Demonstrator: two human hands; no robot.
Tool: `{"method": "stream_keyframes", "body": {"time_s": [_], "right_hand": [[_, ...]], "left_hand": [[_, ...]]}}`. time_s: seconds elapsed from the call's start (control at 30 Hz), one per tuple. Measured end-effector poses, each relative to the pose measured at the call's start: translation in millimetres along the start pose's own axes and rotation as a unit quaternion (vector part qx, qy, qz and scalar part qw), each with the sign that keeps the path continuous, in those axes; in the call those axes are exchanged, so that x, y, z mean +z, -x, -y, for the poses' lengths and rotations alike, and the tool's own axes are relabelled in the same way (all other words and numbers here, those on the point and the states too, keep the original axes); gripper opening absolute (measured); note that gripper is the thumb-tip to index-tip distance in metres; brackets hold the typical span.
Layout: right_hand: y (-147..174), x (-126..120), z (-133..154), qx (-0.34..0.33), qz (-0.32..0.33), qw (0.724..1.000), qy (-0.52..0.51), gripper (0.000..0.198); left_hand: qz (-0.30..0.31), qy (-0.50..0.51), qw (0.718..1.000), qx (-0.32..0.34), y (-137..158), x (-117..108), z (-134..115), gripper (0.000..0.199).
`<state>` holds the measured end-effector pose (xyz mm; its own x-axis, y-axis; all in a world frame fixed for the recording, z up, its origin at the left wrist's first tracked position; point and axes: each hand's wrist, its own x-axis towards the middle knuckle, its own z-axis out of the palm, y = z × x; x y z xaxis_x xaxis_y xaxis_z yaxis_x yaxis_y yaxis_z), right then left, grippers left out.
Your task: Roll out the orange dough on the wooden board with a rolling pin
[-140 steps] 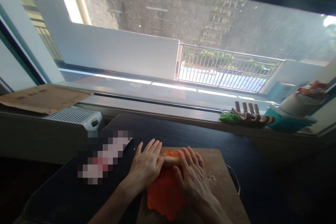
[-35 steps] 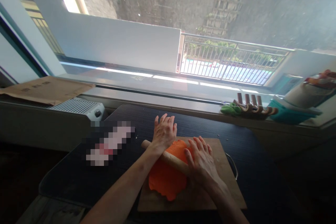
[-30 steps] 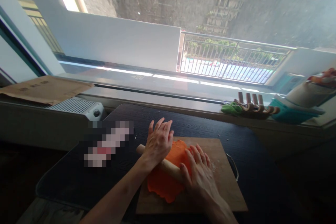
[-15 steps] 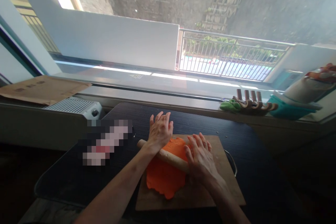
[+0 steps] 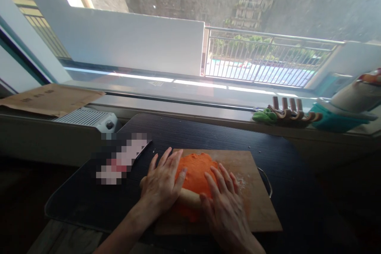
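Note:
A flat sheet of orange dough [image 5: 197, 172] lies on a wooden cutting board [image 5: 263, 210], with a ragged outer edge. Across its nearer part rests a pale rolling pin [image 5: 191, 198]. My left hand [image 5: 162, 184] presses palm-down on the pin's left part, fingers extended and apart. On the other side, my right hand [image 5: 226, 202] lies over the pin's right end and hides it, its fingers spread forward beside the dough. Neither hand is wrapped around the pin. White flour [image 5: 244, 181] dusts the board to the right of the dough.
The board sits on a dark table [image 5: 214, 131] beneath a window. A blurred-out pale item [image 5: 125, 162] lies to the left. A brown envelope [image 5: 50, 99] rests above a heater [image 5: 89, 119]. Along the sill are a green cloth [image 5: 264, 116], hooks [image 5: 288, 111] and a teal container [image 5: 333, 117].
Both hands have come back toward me with the rolling pin, the left hand also shifting leftward. More of the dough's far part now shows. The view has tilted slightly.

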<state>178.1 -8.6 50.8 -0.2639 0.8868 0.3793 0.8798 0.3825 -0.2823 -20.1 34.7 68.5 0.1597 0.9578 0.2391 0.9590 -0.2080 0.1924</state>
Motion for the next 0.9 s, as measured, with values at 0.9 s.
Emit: {"method": "stream_keyframes", "body": {"time_s": [0.9], "right_hand": [[-114.9,12.7,-18.8,0.076,0.109,0.99,0.038,0.048]], "left_hand": [[-0.023,-0.013,0.999,-0.047,-17.6,-0.9,14.4,0.051]]}}
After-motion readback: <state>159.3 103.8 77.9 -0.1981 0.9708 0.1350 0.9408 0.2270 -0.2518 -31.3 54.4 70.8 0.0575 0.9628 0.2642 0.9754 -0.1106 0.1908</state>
